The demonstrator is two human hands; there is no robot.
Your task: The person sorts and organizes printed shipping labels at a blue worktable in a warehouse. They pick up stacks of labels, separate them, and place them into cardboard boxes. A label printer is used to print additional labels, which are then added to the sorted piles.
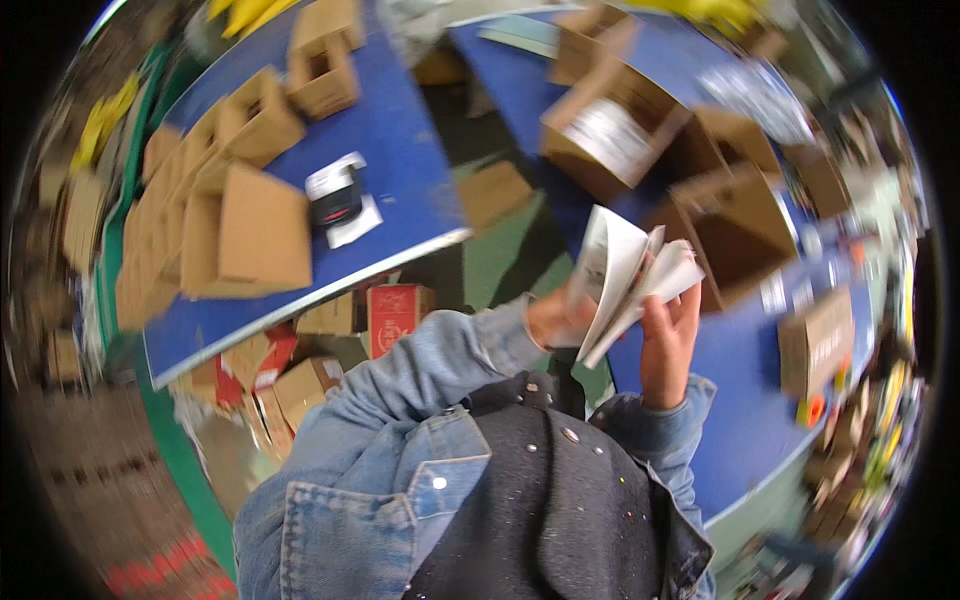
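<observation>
Between my two hands is a bundle of white paper sheets (611,281), folded or fanned apart, its print too blurred to make out. My left hand (562,315) is at the bundle's left side, partly behind the paper and blurred by motion. On the right side, my right hand (671,337) grips the sheets between thumb and fingers. Just beyond the papers stands an open cardboard box (739,225). Another open box (600,135) with white paper inside lies farther off on the right-hand blue table (675,375).
On the left blue table (405,172), a black device (337,202) rests on white papers beside a row of open cardboard boxes (262,232). A red carton (394,319) is below that table's edge. A closed carton (817,341) and an orange tape roll (811,411) are at right.
</observation>
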